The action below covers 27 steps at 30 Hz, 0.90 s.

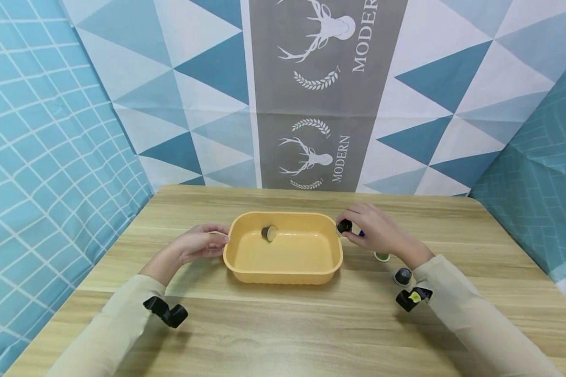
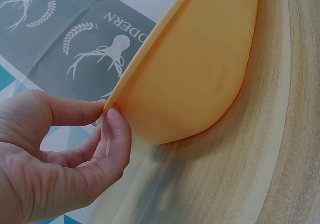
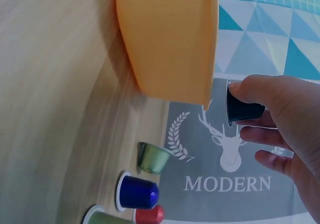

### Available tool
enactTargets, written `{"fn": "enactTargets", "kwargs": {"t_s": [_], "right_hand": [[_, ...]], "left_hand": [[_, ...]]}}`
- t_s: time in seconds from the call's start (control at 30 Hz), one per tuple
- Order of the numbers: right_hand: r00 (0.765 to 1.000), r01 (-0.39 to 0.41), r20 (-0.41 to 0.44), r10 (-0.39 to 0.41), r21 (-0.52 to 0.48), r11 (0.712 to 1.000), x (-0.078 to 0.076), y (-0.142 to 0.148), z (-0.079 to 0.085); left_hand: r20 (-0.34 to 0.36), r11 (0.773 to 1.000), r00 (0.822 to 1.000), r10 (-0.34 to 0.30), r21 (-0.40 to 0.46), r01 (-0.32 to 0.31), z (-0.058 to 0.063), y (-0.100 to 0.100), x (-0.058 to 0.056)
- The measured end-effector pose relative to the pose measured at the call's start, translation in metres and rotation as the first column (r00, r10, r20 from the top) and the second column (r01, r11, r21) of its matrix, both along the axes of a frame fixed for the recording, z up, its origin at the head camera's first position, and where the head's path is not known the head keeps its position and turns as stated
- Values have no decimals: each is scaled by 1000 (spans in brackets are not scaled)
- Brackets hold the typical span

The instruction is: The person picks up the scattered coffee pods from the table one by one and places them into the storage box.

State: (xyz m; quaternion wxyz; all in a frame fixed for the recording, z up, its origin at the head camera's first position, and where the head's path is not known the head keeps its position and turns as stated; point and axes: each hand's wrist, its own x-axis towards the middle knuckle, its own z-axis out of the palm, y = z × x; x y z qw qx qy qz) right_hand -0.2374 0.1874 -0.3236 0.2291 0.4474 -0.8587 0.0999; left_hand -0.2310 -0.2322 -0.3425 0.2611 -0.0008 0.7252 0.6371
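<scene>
A yellow-orange plastic basin (image 1: 287, 257) sits on the wooden table. My left hand (image 1: 200, 244) pinches its left rim between thumb and fingers, as the left wrist view shows on the basin wall (image 2: 195, 69). My right hand (image 1: 377, 230) holds a black coffee capsule (image 1: 344, 226) right by the right rim. In the right wrist view the thumb presses near the capsule's (image 3: 244, 107) flanged edge, with fingers on the other side. Inside the basin, a dark capsule with a tan lid (image 1: 270, 233) lies on its side.
Beside the basin on the right are a pale green capsule (image 3: 155, 158), a blue one (image 3: 138, 191), a red one (image 3: 150, 215) and another green one (image 3: 106, 218). A dark grey capsule (image 1: 403, 276) stands near my right wrist. Patterned cloth (image 1: 207, 94) hangs behind the table.
</scene>
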Motion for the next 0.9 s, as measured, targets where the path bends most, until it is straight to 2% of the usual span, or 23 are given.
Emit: {"fn": "enactTargets", "kwargs": {"t_s": [0.33, 0.9], "right_hand": [[996, -88, -32, 88, 16, 996, -8, -16, 9], [990, -129, -43, 132, 76, 989, -13, -43, 25]], "left_hand": [[-8, 1000, 1000, -3, -18, 3, 2, 1, 1], [-3, 1000, 1000, 5, -12, -5, 1, 2, 2]]}}
